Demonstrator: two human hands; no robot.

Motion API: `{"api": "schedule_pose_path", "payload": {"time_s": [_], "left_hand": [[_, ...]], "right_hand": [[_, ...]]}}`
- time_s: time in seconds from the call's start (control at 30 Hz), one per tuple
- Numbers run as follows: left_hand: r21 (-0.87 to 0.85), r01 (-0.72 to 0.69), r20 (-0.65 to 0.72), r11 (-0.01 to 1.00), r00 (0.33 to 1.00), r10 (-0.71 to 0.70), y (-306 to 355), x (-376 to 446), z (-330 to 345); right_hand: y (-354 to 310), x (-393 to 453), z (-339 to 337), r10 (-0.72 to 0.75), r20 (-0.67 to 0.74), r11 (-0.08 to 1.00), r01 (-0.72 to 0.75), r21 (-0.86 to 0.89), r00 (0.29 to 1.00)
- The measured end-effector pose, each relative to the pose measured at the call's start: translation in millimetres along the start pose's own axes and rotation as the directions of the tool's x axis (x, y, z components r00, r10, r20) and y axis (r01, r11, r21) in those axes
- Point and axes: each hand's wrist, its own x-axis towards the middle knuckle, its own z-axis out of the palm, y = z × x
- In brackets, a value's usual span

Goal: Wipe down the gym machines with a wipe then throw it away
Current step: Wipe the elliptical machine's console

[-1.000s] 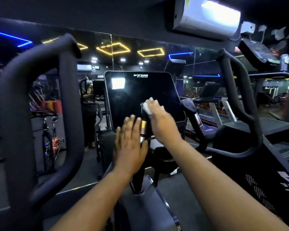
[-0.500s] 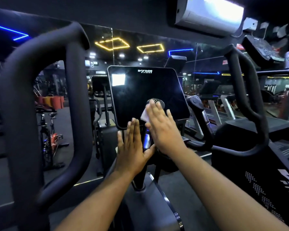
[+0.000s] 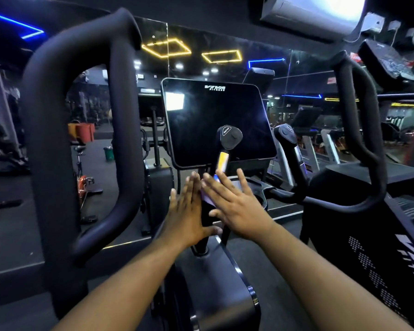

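the pale wipe (image 3: 207,195) sits sandwiched between flat left hand (image 3: 189,211) and flat right hand (image 3: 237,206), fingers straight, around the black upright handle post (image 3: 221,161) below the dark console screen (image 3: 215,120).

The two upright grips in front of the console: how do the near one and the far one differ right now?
The near grip stands in front of the console screen, with both hands at its lower shaft: left hand, right hand. The far grip stands right of the screen, untouched. The near grip's metal band reflects yellow; the far grip's looks silver-blue. Both have black rounded caps.
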Motion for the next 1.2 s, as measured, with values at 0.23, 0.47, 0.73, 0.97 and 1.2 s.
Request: {"api": "schedule_pose_path", "payload": {"time_s": [0.23, 0.47, 0.73, 0.97, 1.2], "left_hand": [[-0.097, -0.039, -0.057, 0.994, 0.998, 0.034, 15, 11, -19], [-0.058, -0.081, -0.047, 0.995, 0.996, 0.078, 17, 9, -20], [0.119, -0.015, 0.008, 0.993, 1.0, 0.014, 21, 7, -25], [0.142, 0.009, 0.046, 0.99, 0.999, -0.015, 26, 6, -30], [0.205, -0.003, 0.064, 0.979, 0.998, -0.011, 23, 3, -31]], "right_hand": [[-6, 31, -8, 0.433, 0.129, 0.713, -0.427, 0.556, 0.892], [-81, 25, -16, 0.667, 0.312, 0.069, -0.472, 0.879, 0.677], [-42, 56, -31, 0.639, 0.52, -0.306, -0.433, 0.848, 0.567], [-17, 67, -45, 0.591, 0.53, -0.391, -0.358, 0.848, 0.608], [-40, 44, -19, 0.583, 0.588, -0.346, -0.483, 0.804, 0.561]]}}
